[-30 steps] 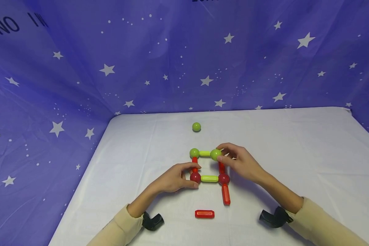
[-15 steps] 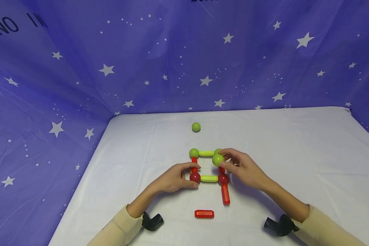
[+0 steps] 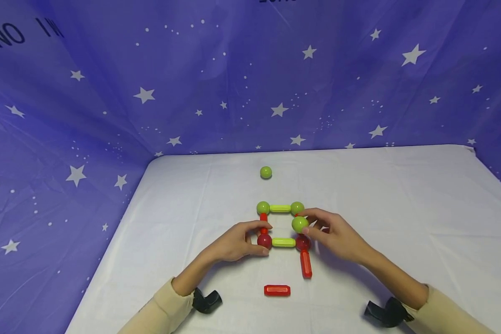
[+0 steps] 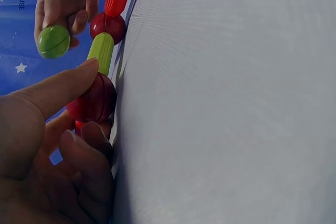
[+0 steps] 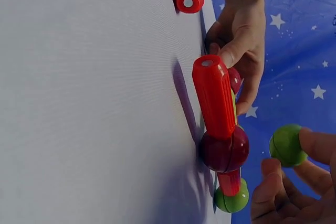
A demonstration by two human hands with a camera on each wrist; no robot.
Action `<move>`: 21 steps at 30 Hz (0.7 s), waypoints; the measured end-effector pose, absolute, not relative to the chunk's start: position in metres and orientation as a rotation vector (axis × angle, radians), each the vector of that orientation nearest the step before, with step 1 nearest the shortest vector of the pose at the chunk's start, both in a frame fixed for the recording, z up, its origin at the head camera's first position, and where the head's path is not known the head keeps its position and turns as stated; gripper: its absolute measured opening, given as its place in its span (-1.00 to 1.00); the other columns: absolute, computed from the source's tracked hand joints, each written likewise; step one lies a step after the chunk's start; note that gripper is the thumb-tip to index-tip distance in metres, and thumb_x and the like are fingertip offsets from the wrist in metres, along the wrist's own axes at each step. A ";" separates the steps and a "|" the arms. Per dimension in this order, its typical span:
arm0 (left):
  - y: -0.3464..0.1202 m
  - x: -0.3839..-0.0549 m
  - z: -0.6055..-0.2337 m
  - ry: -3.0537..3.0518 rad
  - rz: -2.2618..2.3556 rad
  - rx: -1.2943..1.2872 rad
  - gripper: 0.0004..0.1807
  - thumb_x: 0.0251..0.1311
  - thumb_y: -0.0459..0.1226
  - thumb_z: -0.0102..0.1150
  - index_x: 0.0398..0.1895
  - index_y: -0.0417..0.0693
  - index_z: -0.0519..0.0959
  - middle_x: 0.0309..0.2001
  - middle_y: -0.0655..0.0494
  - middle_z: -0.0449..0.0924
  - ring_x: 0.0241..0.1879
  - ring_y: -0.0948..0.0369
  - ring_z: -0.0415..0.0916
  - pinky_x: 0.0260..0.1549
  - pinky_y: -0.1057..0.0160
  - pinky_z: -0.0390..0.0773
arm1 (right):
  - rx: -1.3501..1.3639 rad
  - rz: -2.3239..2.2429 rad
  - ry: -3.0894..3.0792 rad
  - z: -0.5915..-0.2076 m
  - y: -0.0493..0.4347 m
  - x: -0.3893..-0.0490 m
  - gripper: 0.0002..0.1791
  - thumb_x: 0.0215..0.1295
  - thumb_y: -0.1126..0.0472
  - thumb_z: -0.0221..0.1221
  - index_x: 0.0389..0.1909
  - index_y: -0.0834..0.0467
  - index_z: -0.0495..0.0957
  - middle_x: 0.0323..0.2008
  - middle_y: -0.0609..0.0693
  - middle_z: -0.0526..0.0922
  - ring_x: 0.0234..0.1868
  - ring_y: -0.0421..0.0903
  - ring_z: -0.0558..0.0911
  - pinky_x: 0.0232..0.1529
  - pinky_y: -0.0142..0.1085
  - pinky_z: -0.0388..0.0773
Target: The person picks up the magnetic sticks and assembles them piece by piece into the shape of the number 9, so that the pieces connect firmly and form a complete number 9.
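Observation:
A square of rods and balls lies on the white cloth in the head view. Its far corners are green balls [image 3: 263, 208], its near corners red balls [image 3: 303, 242]. Yellow-green rods [image 3: 284, 242] form the far and near sides; red rods [image 3: 264, 223] form the others. My left hand [image 3: 236, 241] grips the near-left red ball [image 4: 93, 100] between thumb and fingers. Pinched in my right hand [image 3: 338, 235], a separate green ball [image 3: 299, 225] is held above the square's right side, partly covering its red rod. From the near-right ball another red rod [image 5: 214, 98] sticks out toward me, its free end raised.
Closer to me, a loose red rod [image 3: 277, 290] lies crosswise on the cloth. A loose green ball [image 3: 266, 172] rests beyond the square. A purple star-patterned curtain [image 3: 242, 83] hangs behind the white-covered table [image 3: 401, 195].
My right hand has drawn the green ball toward me and slightly right, from over the far-right corner, uncovering the green ball there. My left hand stays on the red ball.

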State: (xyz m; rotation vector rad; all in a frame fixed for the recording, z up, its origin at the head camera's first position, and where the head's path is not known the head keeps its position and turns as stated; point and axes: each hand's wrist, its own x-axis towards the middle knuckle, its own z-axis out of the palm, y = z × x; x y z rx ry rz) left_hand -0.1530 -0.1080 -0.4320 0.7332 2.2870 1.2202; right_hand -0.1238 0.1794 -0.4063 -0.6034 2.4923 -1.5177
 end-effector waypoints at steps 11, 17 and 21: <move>-0.108 -0.153 -0.432 2.301 1.214 0.742 -0.42 0.06 -0.21 0.49 0.19 -0.01 0.54 -0.19 0.14 0.52 -0.65 0.32 0.28 -0.58 0.34 0.29 | -0.707 -1.478 2.424 -0.406 0.185 -0.108 -0.68 0.31 0.14 0.30 0.05 0.07 0.55 -0.22 -0.09 0.60 -0.34 -0.10 0.57 -0.37 -0.33 0.48; -0.108 -0.152 -0.432 2.297 1.213 0.727 -0.43 0.06 -0.22 0.48 0.19 0.00 0.54 -0.15 0.13 0.50 -0.65 0.31 0.29 -0.60 0.34 0.30 | -0.727 -1.471 2.388 -0.407 0.188 -0.099 -0.72 0.30 0.13 0.31 0.00 -0.01 0.56 -0.29 -0.10 0.63 -0.43 -0.11 0.55 -0.44 -0.34 0.46; -0.108 -0.152 -0.432 2.293 1.214 0.726 -0.42 0.06 -0.22 0.48 0.19 0.00 0.54 -0.14 0.12 0.50 -0.65 0.30 0.29 -0.61 0.34 0.30 | -0.738 -1.468 2.358 -0.409 0.191 -0.092 -0.72 0.29 0.14 0.32 0.00 -0.03 0.56 -0.34 -0.11 0.63 -0.43 -0.12 0.55 -0.43 -0.33 0.47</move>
